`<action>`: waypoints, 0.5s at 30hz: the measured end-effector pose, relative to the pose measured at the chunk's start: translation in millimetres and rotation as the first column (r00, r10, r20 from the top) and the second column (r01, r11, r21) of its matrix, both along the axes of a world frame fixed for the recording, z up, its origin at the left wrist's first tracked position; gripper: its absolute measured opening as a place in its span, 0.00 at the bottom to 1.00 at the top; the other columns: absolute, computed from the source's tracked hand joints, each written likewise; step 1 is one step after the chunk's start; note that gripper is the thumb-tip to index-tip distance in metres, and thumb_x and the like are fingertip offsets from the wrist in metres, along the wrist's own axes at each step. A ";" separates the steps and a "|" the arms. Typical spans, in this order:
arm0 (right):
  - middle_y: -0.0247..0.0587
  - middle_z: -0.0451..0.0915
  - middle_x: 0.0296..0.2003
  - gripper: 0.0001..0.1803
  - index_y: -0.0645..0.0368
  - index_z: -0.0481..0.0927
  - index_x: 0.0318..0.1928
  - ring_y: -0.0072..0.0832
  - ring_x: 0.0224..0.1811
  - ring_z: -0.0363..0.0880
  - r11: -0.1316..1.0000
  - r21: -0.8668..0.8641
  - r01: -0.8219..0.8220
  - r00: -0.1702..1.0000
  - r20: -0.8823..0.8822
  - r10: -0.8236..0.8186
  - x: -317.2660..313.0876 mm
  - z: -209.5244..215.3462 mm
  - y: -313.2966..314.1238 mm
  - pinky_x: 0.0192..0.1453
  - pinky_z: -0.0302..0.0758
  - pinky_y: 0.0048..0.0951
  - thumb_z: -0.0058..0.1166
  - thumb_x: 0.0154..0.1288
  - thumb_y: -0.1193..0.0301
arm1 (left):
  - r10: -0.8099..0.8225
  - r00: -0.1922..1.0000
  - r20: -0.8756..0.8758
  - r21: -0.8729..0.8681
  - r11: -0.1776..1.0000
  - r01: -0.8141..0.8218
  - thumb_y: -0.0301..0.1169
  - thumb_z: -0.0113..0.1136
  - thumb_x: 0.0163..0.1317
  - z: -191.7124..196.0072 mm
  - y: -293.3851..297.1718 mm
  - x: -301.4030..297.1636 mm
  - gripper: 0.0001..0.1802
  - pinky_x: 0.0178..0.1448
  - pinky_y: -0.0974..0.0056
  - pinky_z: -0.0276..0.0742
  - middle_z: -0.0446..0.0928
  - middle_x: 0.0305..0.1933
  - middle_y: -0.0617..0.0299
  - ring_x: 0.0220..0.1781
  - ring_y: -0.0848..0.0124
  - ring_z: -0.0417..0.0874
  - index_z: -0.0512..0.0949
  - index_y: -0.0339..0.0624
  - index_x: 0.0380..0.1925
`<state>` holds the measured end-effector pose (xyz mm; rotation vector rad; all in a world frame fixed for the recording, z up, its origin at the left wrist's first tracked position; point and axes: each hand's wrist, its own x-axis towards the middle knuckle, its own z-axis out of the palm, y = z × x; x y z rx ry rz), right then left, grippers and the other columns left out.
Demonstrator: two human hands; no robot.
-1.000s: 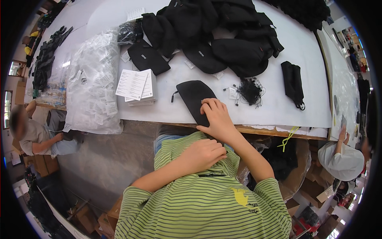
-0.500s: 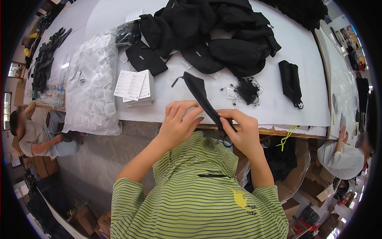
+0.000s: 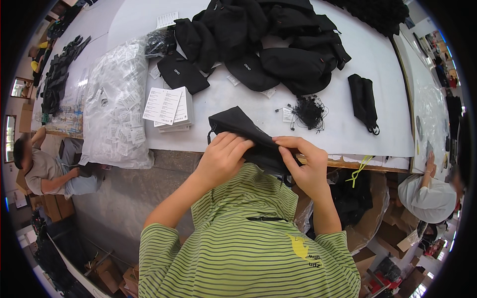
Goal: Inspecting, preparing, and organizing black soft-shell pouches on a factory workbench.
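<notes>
A black fabric pouch [image 3: 238,121] is held between my two hands at the near edge of the table, its far end tilted up to the left. My left hand [image 3: 223,155] is closed on its near left side, fingertips lying over the cloth; the thumb is hidden. My right hand [image 3: 309,161] pinches its right end between thumb and fingers. A short dark cord loop hangs at the pouch's left corner. Beyond it lie a stack of white printed cards [image 3: 166,107] and a tangle of thin black strings [image 3: 310,113] with a small white tag.
Black pouches [image 3: 293,69] are heaped at the back. One narrow black pouch [image 3: 363,102] lies apart on the right. A clear bag of white labels [image 3: 114,114] overhangs the table's left front edge. Two people sit at the sides. A yellow string [image 3: 358,171] hangs from the edge.
The pouch has turned from edge-on to show its broad face, its far end lower and farther left. My left hand has gone from loose fingers beside it to a hold on it.
</notes>
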<state>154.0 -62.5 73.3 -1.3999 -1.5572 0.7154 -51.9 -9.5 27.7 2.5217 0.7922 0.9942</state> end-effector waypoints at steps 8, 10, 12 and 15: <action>0.39 0.85 0.38 0.07 0.63 0.80 0.38 0.26 0.33 0.84 0.998 -0.026 -0.062 0.998 0.004 0.062 -1.1 2.9 -3.1 0.32 0.76 0.20 0.57 0.57 0.80 | -0.007 1.000 0.017 0.036 0.999 0.007 0.18 0.60 0.33 3.8 2.1 -3.4 0.17 0.42 0.60 0.73 0.76 0.31 0.59 0.36 0.61 0.78 0.77 0.37 0.30; 0.39 0.84 0.36 0.07 0.63 0.80 0.38 0.25 0.31 0.83 0.996 -0.040 -0.074 0.997 -0.033 0.073 -1.0 -0.9 -2.3 0.33 0.76 0.19 0.57 0.58 0.80 | -0.003 1.000 -0.004 0.034 0.999 0.003 0.19 0.62 0.33 6.3 2.3 -4.5 0.17 0.41 0.60 0.72 0.76 0.30 0.59 0.35 0.62 0.78 0.77 0.37 0.30; 0.39 0.84 0.35 0.07 0.64 0.81 0.39 0.24 0.31 0.82 0.994 -0.081 -0.079 0.994 -0.082 0.072 -0.8 -6.4 -2.0 0.34 0.76 0.19 0.57 0.58 0.80 | 0.000 1.000 -0.023 0.033 0.999 0.001 0.20 0.63 0.33 9.6 2.7 -6.4 0.17 0.39 0.61 0.72 0.76 0.29 0.60 0.34 0.62 0.78 0.77 0.38 0.30; 0.39 0.84 0.33 0.07 0.65 0.81 0.39 0.23 0.30 0.82 0.985 -0.143 -0.101 0.987 -0.137 0.081 1.3 -7.7 -2.3 0.35 0.77 0.20 0.56 0.59 0.79 | -0.038 0.996 -0.083 0.019 0.999 0.040 0.23 0.65 0.33 12.1 2.5 -10.5 0.16 0.37 0.62 0.72 0.75 0.29 0.61 0.33 0.64 0.77 0.77 0.39 0.29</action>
